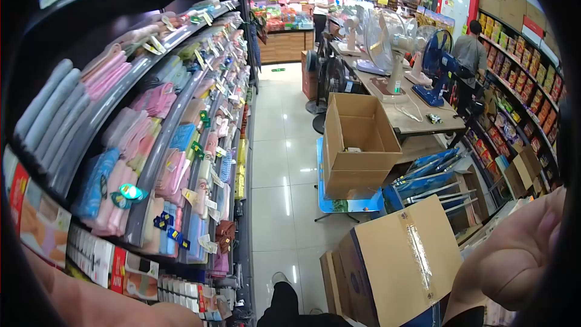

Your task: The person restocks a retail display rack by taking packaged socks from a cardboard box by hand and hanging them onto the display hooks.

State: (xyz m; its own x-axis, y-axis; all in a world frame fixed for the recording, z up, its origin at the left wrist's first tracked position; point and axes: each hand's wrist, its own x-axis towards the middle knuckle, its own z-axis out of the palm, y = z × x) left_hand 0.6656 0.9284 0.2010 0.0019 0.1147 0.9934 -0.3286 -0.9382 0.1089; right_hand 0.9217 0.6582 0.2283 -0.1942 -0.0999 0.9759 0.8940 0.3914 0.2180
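Observation:
At the lower left, my left hand (91, 303) and wrist show only in part, in front of boxed goods (136, 275) on the lowest shelf. Its fingers are cut off by the dark edge of the view. My right hand (514, 257) is raised at the lower right, near a closed, taped cardboard box (387, 260). Its fingers run into the dark border, so I cannot make out whether they hold anything. Folded towels (145, 127) in pink, blue and grey fill the shelves on my left.
An open cardboard box (363, 172) sits on a blue folding table (319, 191) ahead. Behind it, several electric fans (393, 54) stand on a wooden table (405, 115). A tiled aisle (272, 169) runs forward. Two people are farther off; packaged goods (520, 54) line the right shelves.

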